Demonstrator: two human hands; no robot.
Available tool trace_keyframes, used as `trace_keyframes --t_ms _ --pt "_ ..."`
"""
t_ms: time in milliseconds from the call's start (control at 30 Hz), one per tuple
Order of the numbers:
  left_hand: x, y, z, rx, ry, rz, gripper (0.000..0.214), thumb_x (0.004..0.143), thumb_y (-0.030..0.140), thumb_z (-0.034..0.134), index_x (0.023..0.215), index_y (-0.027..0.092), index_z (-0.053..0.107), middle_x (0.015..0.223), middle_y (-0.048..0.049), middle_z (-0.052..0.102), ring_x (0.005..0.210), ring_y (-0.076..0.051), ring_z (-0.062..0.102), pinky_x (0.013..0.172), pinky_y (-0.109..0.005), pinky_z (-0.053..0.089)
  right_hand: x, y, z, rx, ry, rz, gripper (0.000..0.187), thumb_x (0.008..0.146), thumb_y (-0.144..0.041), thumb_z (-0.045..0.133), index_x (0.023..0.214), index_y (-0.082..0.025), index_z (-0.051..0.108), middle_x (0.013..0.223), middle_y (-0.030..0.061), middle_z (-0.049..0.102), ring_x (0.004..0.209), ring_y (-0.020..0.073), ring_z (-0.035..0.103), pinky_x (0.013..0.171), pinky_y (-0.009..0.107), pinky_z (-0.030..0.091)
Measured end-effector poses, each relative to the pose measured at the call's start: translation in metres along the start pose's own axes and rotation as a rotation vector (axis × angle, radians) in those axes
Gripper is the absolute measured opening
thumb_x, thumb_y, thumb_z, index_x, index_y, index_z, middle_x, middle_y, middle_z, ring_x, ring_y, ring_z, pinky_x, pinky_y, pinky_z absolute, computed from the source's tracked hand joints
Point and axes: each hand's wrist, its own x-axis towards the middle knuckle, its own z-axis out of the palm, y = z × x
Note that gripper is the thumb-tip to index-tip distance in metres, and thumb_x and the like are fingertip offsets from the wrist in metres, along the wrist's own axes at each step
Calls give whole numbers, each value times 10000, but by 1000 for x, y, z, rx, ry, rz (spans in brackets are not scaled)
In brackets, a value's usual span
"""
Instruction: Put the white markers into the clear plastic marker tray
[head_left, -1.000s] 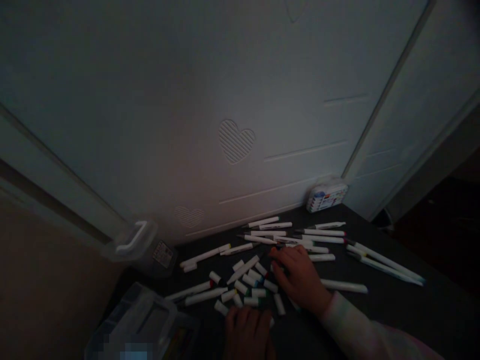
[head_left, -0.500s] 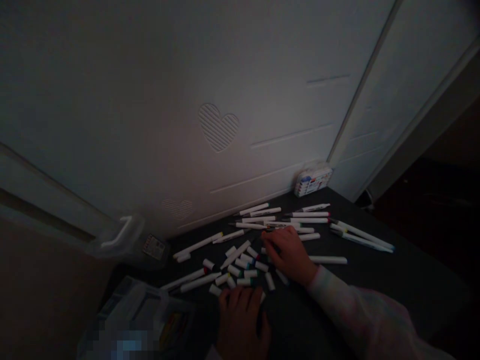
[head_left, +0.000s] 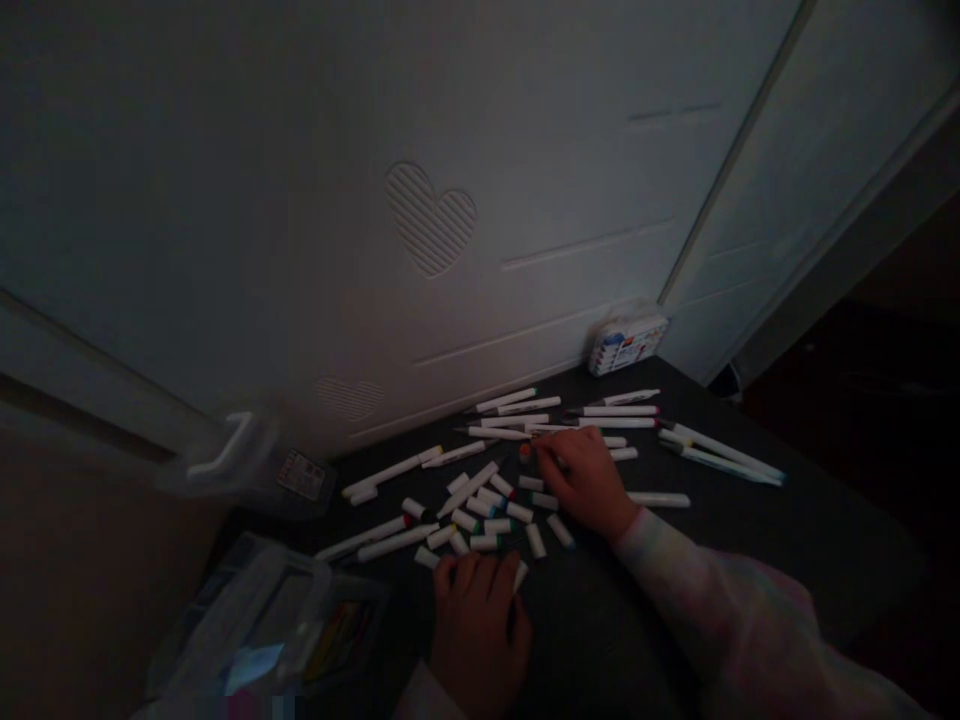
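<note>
Dim light darkens the view. My left hand (head_left: 480, 625) lies palm down on the dark tabletop, its fingers stretched out at the near edge of a pile of loose white marker caps (head_left: 498, 526). A pale cap (head_left: 520, 576) shows by its fingertips. My right hand (head_left: 589, 482) is over several white markers (head_left: 517, 421), thumb and fingers drawn together; what they pinch is hidden. Just left of those fingertips is a small orange-ended cap (head_left: 525, 453). An uncapped marker (head_left: 469, 488) lies across the caps.
A clear plastic case (head_left: 255, 610) stands at the near left, a lidded clear box (head_left: 300, 480) behind it. Against the white panel (head_left: 525, 320) with heart grooves leans a small packaged set (head_left: 628, 343). More markers (head_left: 724, 455) lie at the right.
The orange-ended cap now shows plainly beside my right fingertips, which have shifted slightly right of it. My left hand stays by the caps. The camera view has tilted a little.
</note>
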Motion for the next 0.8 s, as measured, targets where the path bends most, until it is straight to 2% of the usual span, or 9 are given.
trace_keyframes --t_ms 800 --pt "1 2 -3 3 -17 1 328 694 137 522 1015 185 570 843 -9 626 844 -180 518 838 -384 273 2 10 -1 -54 13 57 157 810 -172 457 833 -160 612 808 58 664 746 183 562 690 323 316"
